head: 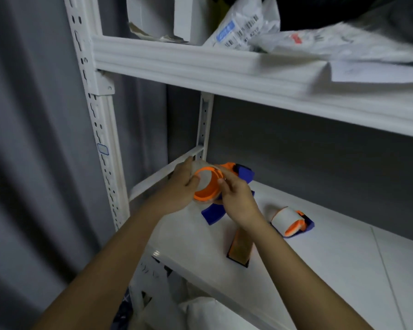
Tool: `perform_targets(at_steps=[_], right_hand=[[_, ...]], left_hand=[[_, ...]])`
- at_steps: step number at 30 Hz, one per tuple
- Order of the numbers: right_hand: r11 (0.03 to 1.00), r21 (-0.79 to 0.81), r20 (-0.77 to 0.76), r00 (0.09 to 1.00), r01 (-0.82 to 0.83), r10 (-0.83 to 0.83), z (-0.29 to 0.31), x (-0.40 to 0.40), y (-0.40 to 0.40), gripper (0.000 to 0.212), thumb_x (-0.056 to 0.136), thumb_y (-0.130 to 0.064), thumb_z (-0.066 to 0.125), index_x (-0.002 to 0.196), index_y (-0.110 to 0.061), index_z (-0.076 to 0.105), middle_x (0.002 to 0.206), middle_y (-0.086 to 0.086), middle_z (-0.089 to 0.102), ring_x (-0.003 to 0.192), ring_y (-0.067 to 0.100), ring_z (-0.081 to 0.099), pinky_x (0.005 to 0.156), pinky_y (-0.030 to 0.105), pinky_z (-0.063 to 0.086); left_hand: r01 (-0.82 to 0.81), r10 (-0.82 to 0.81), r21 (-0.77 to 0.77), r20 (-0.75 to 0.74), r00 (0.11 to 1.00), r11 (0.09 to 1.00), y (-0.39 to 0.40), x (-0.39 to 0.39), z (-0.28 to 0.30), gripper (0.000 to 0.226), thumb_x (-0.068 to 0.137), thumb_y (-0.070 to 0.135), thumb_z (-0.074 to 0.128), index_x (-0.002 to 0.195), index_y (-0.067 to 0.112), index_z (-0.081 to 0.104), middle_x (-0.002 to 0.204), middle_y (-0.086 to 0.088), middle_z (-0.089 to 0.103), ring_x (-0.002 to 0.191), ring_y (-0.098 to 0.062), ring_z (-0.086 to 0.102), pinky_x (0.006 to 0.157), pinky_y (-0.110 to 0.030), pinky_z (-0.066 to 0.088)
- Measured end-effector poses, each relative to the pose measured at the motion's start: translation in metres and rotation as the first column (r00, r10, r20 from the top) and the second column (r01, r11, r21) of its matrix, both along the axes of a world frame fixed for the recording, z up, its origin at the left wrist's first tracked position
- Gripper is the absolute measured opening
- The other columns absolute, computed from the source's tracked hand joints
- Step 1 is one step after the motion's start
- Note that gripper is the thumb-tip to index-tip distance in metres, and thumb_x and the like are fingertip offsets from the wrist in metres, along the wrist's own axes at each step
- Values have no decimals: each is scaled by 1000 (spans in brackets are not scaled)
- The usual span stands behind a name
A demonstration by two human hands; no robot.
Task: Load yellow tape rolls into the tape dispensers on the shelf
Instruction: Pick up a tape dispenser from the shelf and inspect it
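Hands at the left end of the lower shelf (320, 270), both raised just above its surface. We note the left hand (180, 189) gripping the tape roll (206, 184), thumb over the near rim and fingers behind it; the right hand (236, 201) holds the blue-and-orange dispenser (229, 186), its fingertips against the roll's right rim. Roll is seated on, or being seated on, the orange hub; motion blur stops us telling which. Its tape looks pale and translucent, not clearly yellow. Our judgement on handling: light, stiff across the core, outer wrap smooth and a little slippery, so it is best taken by the rim edges, as it is now. Roll axis runs roughly from lower right to upper left, open face tilted towards the camera; the dispenser's long axis runs down and towards us through its brown handle (240, 248). A second dispenser (292, 222), already carrying a roll, lies on its side well to the right.
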State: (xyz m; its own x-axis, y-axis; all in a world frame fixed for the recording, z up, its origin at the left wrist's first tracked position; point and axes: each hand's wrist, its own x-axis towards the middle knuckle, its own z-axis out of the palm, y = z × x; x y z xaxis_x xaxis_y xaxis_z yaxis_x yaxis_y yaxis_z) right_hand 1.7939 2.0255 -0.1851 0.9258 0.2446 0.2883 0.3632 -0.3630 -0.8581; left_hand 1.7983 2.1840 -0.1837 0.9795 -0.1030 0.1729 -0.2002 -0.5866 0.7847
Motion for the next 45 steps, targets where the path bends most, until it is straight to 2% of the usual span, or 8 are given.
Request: perform_targets(at_steps=[4,8,12,15,21,25,34,45], right_hand=[[805,-589,142,990,74,13,13,-13,-52,29,93,-4,43,120,-12,51,89,6,62,77,20,60,62,28,46],[617,-782,240,958,94,158,38,-29,-112,14,95,-20,49,98,-16,63,94,10,68,90,28,60,76,36,49],[786,-560,-6,951,-260,310,51,-40,-168,28,82,-29,70,107,-37,59,97,-23,59,94,1,56,76,2,40],[804,-374,-203,887,-462,415,39,-50,-191,44,80,-30,71,121,-35,54,112,-16,64,106,0,59,87,11,46],[895,-16,-300,856,-445,421,14,-72,-219,49,77,-25,72,122,-38,55,108,-13,69,103,3,63,77,12,50],[931,90,-259,894,-354,365,-2,-83,-225,43,82,-14,70,110,-44,58,105,-11,67,97,-1,64,75,10,50],[965,69,-364,894,-255,262,-34,-103,-226,48,80,-10,72,117,-32,51,111,0,61,100,7,61,65,11,52],[984,-79,-307,943,-159,128,-40,-108,-203,47,83,-10,67,112,-37,41,96,-20,53,87,1,55,58,12,43]], left_hand=[[-63,62,23,70,996,998,-48,-18,-6,49,100,29,34,147,20,22,153,-2,25,140,-17,28,116,-33,24],[6,-22,168,96,995,986,-92,-37,-1,51,100,25,34,148,22,17,154,-1,19,138,-19,25,111,-32,25],[127,-141,217,48,989,968,-126,-58,4,50,100,24,35,148,23,19,153,1,23,135,-11,27,109,-24,23],[187,-189,163,-6,982,969,-144,-75,2,46,100,25,37,145,25,27,150,3,31,132,-9,34,107,-21,27],[13,-8,-130,37,999,991,-177,-95,-14,25,94,31,52,119,31,50,123,8,57,110,-8,54,89,-12,43],[-101,113,-131,85,990,986,-197,-101,-24,20,94,31,51,113,32,58,115,1,64,102,-11,58,82,-14,41],[-159,155,67,61,986,985,-213,-129,-43,43,95,32,49,133,13,49,125,-14,58,113,-26,55,100,-38,43],[-232,214,241,97,972,942,-211,-137,-41,35,97,24,43,129,11,48,120,-14,58,103,-25,60,84,-25,43]])
